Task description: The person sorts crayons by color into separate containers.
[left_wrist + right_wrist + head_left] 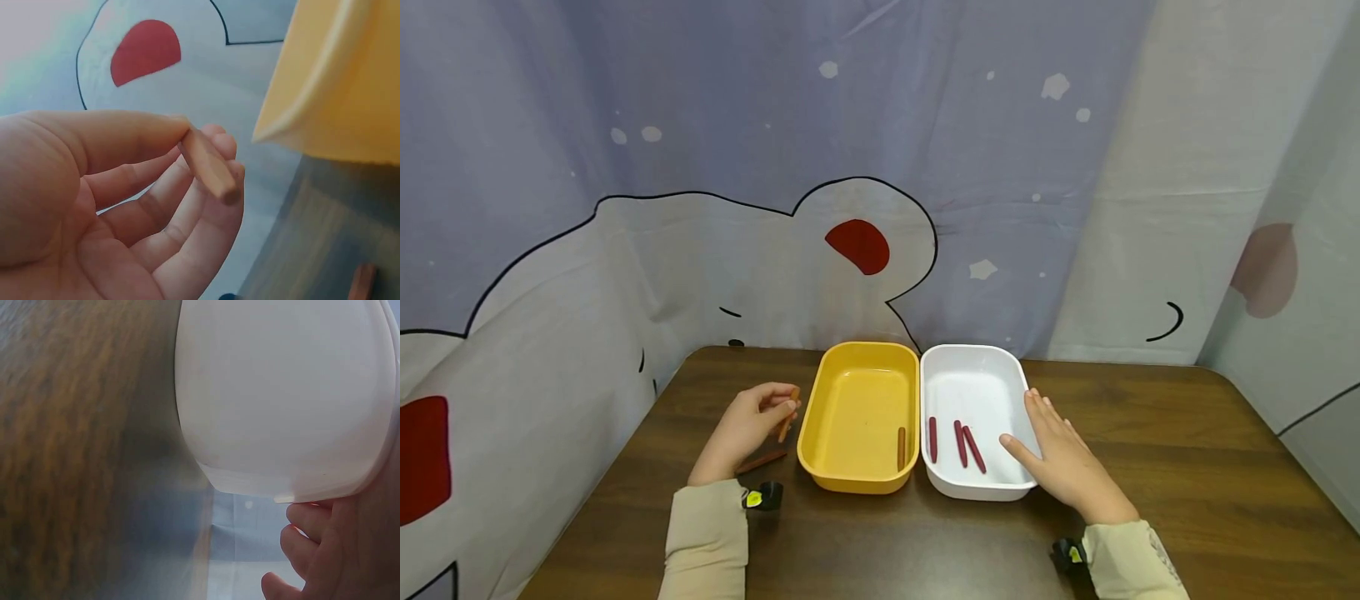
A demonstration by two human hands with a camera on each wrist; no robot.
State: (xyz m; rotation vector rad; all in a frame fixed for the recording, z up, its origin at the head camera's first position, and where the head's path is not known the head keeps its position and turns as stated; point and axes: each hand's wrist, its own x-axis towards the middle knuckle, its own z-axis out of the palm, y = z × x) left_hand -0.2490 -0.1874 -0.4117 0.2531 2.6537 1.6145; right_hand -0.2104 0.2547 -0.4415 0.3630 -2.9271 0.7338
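Observation:
My left hand (747, 429) pinches an orange-brown crayon (209, 167) between thumb and fingertips, just left of the yellow tray (850, 408). On the table below that hand lies a darker brown crayon (762, 462). Inside the yellow tray, one brown crayon (901, 448) rests near the right wall. Three dark red crayons (960, 443) lie in the white tray (973, 383), towards its near left part. My right hand (1067, 462) rests at the white tray's right rim with fingers straight, the thumb over the inside; the right wrist view shows its fingers beside the tray wall (281, 394).
Both trays stand side by side, touching or nearly so, on a brown wooden table (1150, 433). Behind the table hangs a printed curtain (1000, 167), which also closes off the left and right sides. A small black wrist camera (767, 496) sits at the left cuff.

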